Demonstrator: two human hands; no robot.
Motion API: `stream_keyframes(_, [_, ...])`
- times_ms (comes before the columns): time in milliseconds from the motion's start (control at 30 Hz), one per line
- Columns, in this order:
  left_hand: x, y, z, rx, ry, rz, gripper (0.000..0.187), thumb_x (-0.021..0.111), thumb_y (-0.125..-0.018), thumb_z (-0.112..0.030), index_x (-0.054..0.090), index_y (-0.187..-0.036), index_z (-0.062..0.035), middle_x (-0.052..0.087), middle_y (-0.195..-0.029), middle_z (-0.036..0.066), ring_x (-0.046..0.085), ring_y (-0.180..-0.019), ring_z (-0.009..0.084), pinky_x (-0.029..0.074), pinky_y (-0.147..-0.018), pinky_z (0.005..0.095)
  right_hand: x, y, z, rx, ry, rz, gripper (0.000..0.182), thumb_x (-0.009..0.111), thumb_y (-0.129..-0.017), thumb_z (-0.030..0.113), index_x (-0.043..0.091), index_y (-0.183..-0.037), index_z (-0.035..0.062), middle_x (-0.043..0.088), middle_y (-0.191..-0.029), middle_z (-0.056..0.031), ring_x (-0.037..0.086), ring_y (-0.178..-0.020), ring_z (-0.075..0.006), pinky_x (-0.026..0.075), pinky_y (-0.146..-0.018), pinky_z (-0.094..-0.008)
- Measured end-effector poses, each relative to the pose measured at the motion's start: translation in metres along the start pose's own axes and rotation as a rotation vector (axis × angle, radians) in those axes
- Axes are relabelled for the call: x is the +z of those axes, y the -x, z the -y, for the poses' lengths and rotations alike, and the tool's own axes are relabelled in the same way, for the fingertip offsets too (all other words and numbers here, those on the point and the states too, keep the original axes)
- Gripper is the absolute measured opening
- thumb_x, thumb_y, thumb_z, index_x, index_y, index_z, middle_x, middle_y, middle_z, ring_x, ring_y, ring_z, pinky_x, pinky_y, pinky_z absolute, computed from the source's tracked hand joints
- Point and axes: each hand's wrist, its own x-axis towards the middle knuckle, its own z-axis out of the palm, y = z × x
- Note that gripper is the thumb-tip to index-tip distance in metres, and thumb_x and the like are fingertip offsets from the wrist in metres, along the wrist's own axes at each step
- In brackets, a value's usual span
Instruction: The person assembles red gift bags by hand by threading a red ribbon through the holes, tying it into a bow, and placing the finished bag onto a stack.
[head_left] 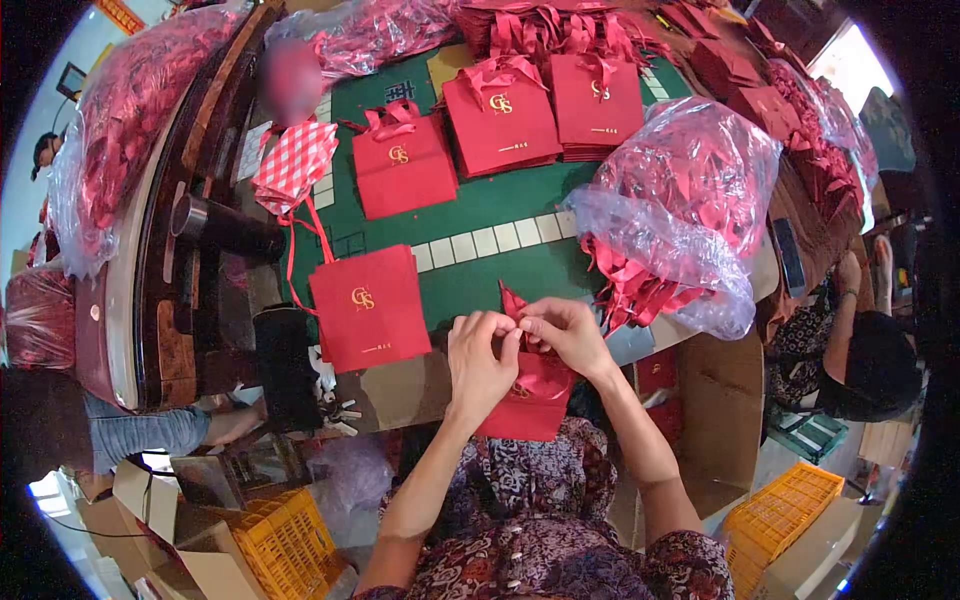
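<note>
Near the table's front edge, my left hand [482,355] and my right hand [566,334] meet with thumbs and fingers pinched together on a red ribbon [511,299]. Below my fingers hangs a small red paper gift bag [522,420] against my lap, partly hidden by my hands. To the left of my hands lies a stack of flat red bags [370,310] with gold lettering. On the right, a clear plastic bag [690,190] full of red ribbons reaches close to my right hand. How the ribbon runs between my fingertips is hidden.
More red bags with ribbon handles [500,115] stand on the green table [465,290] behind a row of white tiles [490,240]. A dark cylinder [228,228] juts in at left. Yellow crates [280,545] sit below. Other people sit left and right.
</note>
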Motion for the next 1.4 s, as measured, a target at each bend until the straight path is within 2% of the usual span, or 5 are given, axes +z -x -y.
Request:
stream_keyframes(267, [-0.008,-0.002,-0.013,-0.029,0.239,0.002,0.030,0.071,-0.088,-0.019,0.062,-0.114,-0.0070,0.063,-0.098,0.016,0.064,-0.093,0.0300,0.050,-0.086,0.0437,-0.011,0.003,0.009,-0.031,-0.098,-0.114,0.014,0.065,-0.098,0.017,0.067,-0.100,0.0031,0.064,-0.079,0.0029,0.056,-0.065,-0.0031,0.044,-0.056,-0.0203])
stream_keyframes(400, [-0.028,0.007,-0.005,-0.202,0.247,0.392,0.062,0.073,-0.090,-0.024,0.042,-0.138,-0.0005,0.063,-0.121,0.029,0.065,-0.112,0.0395,0.053,-0.089,0.0421,-0.023,0.002,0.015,-0.042,-0.115,-0.187,0.018,0.062,-0.100,0.022,0.064,-0.094,0.0057,0.060,-0.072,0.0032,0.052,-0.058,-0.0035,0.041,-0.052,-0.0203])
stream_keyframes(800, [-0.055,0.036,-0.011,-0.184,0.254,0.497,0.069,0.075,-0.087,-0.021,0.038,-0.138,0.0082,0.068,-0.109,0.027,0.069,-0.102,0.0385,0.054,-0.084,0.0420,-0.032,-0.025,0.017,-0.165,0.011,-0.316,0.014,0.066,-0.097,0.014,0.066,-0.100,0.0001,0.063,-0.086,0.0044,0.055,-0.079,-0.0035,0.046,-0.071,-0.0211])
stream_keyframes(1067, [-0.083,-0.005,0.000,-0.132,0.485,0.203,0.051,0.072,-0.091,-0.014,0.048,-0.133,0.0006,0.062,-0.120,0.012,0.059,-0.112,0.0180,0.046,-0.100,0.0356,-0.020,-0.004,0.018,-0.277,0.075,-0.470,0.028,0.057,-0.103,0.014,0.063,-0.124,-0.0036,0.069,-0.098,-0.0047,0.062,-0.080,-0.0085,0.053,-0.073,-0.0255])
stream_keyframes(1400, [-0.109,-0.169,0.070,0.147,0.284,-0.423,0.040,0.062,-0.098,-0.011,0.048,-0.132,0.0052,0.061,-0.122,0.013,0.057,-0.112,0.0202,0.043,-0.100,0.0331,-0.008,0.039,-0.019,-0.632,0.754,-0.307,0.021,0.071,-0.083,-0.001,0.069,-0.103,0.0043,0.064,-0.103,-0.0129,0.065,-0.093,-0.0327,0.054,-0.078,-0.0397])
